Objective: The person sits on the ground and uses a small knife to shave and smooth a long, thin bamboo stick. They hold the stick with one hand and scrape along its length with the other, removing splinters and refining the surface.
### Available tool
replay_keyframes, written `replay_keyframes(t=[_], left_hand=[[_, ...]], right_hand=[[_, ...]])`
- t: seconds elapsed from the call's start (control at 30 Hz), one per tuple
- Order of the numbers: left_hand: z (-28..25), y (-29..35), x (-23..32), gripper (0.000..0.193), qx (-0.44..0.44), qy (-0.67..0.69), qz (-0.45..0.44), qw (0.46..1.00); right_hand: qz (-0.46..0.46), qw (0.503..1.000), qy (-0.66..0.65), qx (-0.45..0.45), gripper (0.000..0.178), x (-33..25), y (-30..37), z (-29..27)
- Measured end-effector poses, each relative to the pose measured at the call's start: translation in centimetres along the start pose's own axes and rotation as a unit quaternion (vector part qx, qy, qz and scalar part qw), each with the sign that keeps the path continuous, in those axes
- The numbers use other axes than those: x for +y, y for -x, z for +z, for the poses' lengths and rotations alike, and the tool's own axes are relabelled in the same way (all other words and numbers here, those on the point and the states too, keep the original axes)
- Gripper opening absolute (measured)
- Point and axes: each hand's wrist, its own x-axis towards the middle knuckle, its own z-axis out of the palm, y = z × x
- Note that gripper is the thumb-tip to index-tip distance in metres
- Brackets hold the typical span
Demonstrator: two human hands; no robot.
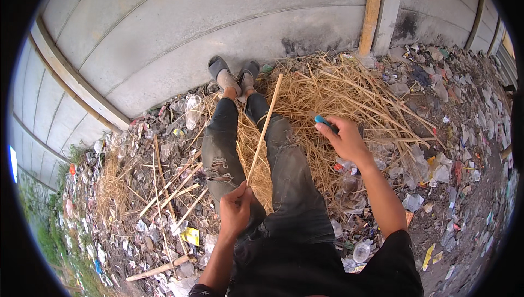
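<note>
My left hand point(235, 209) is closed around the lower end of a pale, thin strip of bamboo or wood point(266, 125). The strip slants up and away over my legs, its far end near my feet. My right hand point(345, 140) grips a small knife with a blue handle point(326, 122); its short blade points up and left, apart from the strip. Most of the handle is hidden by the fingers. Under and beyond my knees lies a heap of straw-like shavings point(311, 92).
A grey concrete panel wall point(218, 7) stands just past my sandalled feet point(224, 73), with a wooden post point(371, 13) against it. Several loose sticks point(172, 196) lie at left. Plastic litter point(436, 168) covers the ground on both sides.
</note>
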Motion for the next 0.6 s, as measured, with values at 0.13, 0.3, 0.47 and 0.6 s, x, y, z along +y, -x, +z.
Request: replay_keyframes(t=[0.13,0.3,0.47,0.6], left_hand=[[0.1,-0.2,2.4,0.033,-0.047,0.054,-0.016,0.997],[0.5,1.0,4.1,0.036,-0.1,0.136,-0.064,0.984],[1.4,2.4,6.6,0.035,-0.131,0.116,-0.046,0.984],[1.9,2.9,7.0,0.036,-0.161,0.11,-0.036,0.98]], right_hand=[[-0.043,0.808,-0.305,0.502,0.036,-2.0,-1.9,-8.2],[-0.03,0.852,-0.392,0.346,0.026,-5.3,1.8,-7.8],[0.035,0.918,-0.354,0.177,0.031,-6.3,2.8,-2.3],[0.036,0.947,-0.297,0.115,0.034,-7.8,1.7,0.4]])
